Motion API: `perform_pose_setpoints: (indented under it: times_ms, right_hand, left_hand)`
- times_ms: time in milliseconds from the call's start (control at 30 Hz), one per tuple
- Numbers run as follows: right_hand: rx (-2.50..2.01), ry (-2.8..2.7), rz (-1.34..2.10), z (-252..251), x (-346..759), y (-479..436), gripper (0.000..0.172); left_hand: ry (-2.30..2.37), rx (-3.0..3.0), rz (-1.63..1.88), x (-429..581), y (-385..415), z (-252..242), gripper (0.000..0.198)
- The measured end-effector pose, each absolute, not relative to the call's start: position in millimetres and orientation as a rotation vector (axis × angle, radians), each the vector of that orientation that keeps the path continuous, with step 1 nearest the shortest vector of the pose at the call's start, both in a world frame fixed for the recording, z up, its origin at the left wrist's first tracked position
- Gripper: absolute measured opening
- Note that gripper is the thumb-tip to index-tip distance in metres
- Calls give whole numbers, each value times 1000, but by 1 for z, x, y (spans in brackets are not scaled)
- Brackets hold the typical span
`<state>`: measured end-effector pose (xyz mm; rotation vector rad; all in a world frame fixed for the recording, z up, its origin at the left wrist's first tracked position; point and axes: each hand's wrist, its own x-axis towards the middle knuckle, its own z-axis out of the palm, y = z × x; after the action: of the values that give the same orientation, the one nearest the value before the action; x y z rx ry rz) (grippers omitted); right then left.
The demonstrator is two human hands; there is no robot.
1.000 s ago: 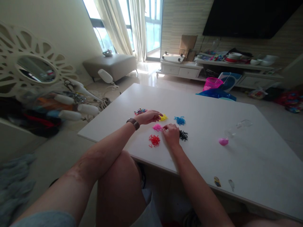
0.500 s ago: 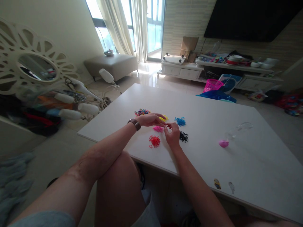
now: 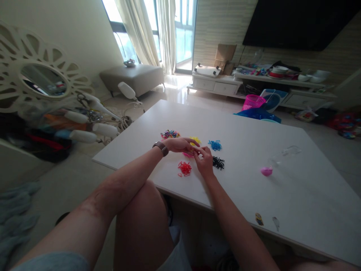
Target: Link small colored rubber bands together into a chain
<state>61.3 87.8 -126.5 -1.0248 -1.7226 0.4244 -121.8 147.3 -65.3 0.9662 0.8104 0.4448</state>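
Note:
Small piles of rubber bands lie sorted by colour on the white table [image 3: 282,195]: a mixed pile [image 3: 169,134], yellow [image 3: 195,140], blue [image 3: 215,145], black [image 3: 218,163], red [image 3: 184,168] and pink [image 3: 186,154], the pink one mostly hidden under my hands. My left hand [image 3: 180,144], with a brown watch on its wrist, hovers over the pink pile with fingers curled. My right hand [image 3: 205,162] meets it fingertip to fingertip in a pinch. What the fingers hold is too small to make out.
A pink lid [image 3: 266,171] and a clear bottle [image 3: 287,152] lie on the table's right part. Two small stickers [image 3: 258,218] sit near its front edge. On the floor beyond are a pink basket [image 3: 253,101], a low white cabinet and, at left, cluttered toys.
My left hand has drawn back from the yellow pile toward the pink one. My right hand has lifted off the table, and the two hands' fingertips have come together.

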Motion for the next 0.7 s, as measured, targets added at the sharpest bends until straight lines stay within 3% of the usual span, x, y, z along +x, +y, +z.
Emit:
perform_pose_setpoints:
  times_ms: [333,700]
  right_hand:
    - [-1068,-1713,451,-123,60,85,8]
    - [-1097,-1636,337,-124,61,85,10]
  left_hand:
    - [796,982,450,-125,149,-70,40]
    - [919,1119,524,-120,148,-57,34]
